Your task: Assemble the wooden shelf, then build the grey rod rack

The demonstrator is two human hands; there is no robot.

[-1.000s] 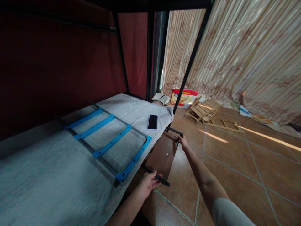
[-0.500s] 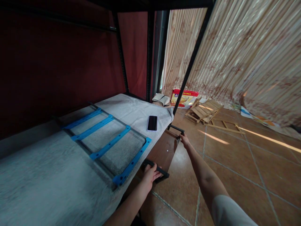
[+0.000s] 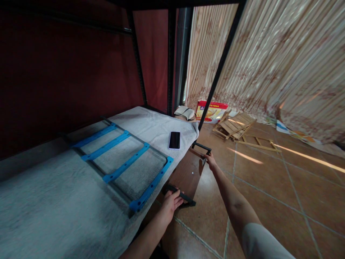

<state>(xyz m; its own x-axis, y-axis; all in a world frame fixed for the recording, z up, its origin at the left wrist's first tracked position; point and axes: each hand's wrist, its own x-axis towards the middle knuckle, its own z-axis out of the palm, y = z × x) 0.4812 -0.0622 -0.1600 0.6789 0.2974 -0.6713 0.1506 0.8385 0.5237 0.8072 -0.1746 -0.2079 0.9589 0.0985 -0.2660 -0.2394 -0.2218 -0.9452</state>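
A brown wood-look board with a black frame at each end sits low beside the cloth-covered surface, partly hidden under the cloth's edge. My left hand is closed around the near black frame. At the far end, my right hand grips the corner of the other black frame; its fingertips are partly hidden. A small white spot shows on the board between the hands.
On the grey cloth lie a smartphone and a blue-runged rack with dark rails. A black post rises by the far corner. Folded wooden furniture and a red-topped box are on the tiled floor.
The near end of the board has shifted slightly to the right and down, its frame tilting a little. Both hands keep their hold.
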